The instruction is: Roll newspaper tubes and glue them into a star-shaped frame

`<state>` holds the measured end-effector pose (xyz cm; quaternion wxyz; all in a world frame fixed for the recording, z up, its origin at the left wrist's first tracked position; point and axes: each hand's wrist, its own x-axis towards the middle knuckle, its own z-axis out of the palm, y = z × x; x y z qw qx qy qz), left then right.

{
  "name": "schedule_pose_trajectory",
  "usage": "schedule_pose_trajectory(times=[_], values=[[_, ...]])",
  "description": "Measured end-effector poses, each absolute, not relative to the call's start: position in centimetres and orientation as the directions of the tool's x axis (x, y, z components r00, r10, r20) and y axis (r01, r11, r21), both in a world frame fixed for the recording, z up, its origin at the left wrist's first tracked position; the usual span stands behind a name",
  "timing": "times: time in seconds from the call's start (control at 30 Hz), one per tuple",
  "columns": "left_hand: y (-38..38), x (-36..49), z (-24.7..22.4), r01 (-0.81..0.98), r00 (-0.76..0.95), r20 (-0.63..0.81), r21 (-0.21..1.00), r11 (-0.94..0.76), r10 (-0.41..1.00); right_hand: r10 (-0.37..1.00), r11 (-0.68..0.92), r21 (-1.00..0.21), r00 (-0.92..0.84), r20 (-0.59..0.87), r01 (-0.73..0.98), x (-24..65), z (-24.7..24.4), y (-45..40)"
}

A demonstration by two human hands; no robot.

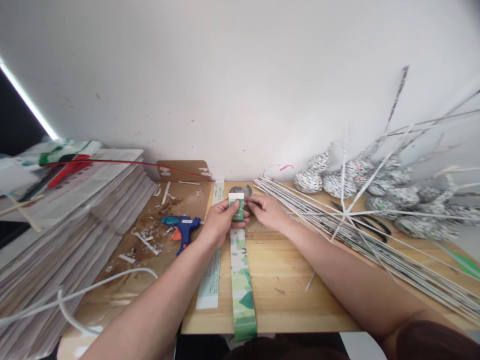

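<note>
A long strip of green-and-white printed paper runs up the table and hangs over its front edge. My left hand grips its far end, which is folded over or doubled, with the thumb on top and the fingers beneath. Close by on the right, my right hand is closed in a pinch near the strip's edge. Whatever sits between those fingertips is too small to make out. Just beyond my hands lies a grey round object, partly covered by the strip's end.
At left are a blue glue gun, paper scraps and a tall newspaper stack. A printed white strip lies beside my left arm. Paper sticks, black-handled scissors and woven paper shapes occupy the right.
</note>
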<state>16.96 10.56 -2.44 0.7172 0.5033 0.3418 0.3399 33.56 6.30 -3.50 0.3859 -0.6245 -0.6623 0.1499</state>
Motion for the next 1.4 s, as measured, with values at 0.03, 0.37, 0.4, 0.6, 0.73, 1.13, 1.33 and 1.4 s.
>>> schedule_pose_trajectory(times=[0.03, 0.37, 0.4, 0.6, 0.73, 1.13, 1.33, 1.4], values=[[10.6, 17.0, -2.4, -0.145, 0.531, -0.15, 0.953, 0.264, 0.834, 0.92, 0.154, -0.673, 0.143, 0.365, 0.724, 33.7, -3.5, 6.3], [10.7, 17.0, -2.3, -0.173, 0.506, -0.142, 0.95, 0.261, 0.851, 0.951, -0.201, -0.417, 0.279, 0.135, 0.887, 33.9, -1.7, 5.5], [10.7, 17.0, -2.2, -0.172, 0.501, -0.142, 0.95, 0.259, 0.854, 0.953, -0.2, -0.413, 0.274, 0.127, 0.888, 33.9, -1.5, 5.4], [10.8, 17.0, -2.3, -0.13, 0.509, -0.179, 0.951, 0.28, 0.842, 0.942, -0.282, -0.191, 0.309, 0.132, 0.94, 35.1, -0.6, 5.1], [11.0, 17.0, -2.9, -0.089, 0.524, -0.2, 0.954, 0.287, 0.828, 0.984, -0.175, -0.199, 0.169, -0.049, 0.964, 35.7, -0.6, 4.6], [10.7, 17.1, -2.5, -0.11, 0.552, -0.179, 0.953, 0.283, 0.815, 0.969, -0.05, -0.822, -0.171, -0.177, 0.568, 35.9, 1.0, 4.1], [10.3, 16.9, -2.2, -0.125, 0.648, -0.15, 0.946, 0.299, 0.747, 0.994, 0.039, -0.966, 0.088, 0.063, 0.256, 34.8, -0.8, 5.5], [10.2, 16.9, -2.2, -0.134, 0.655, -0.141, 0.945, 0.298, 0.742, 0.994, 0.07, -0.97, 0.06, 0.086, 0.232, 34.5, -1.0, 5.6]])
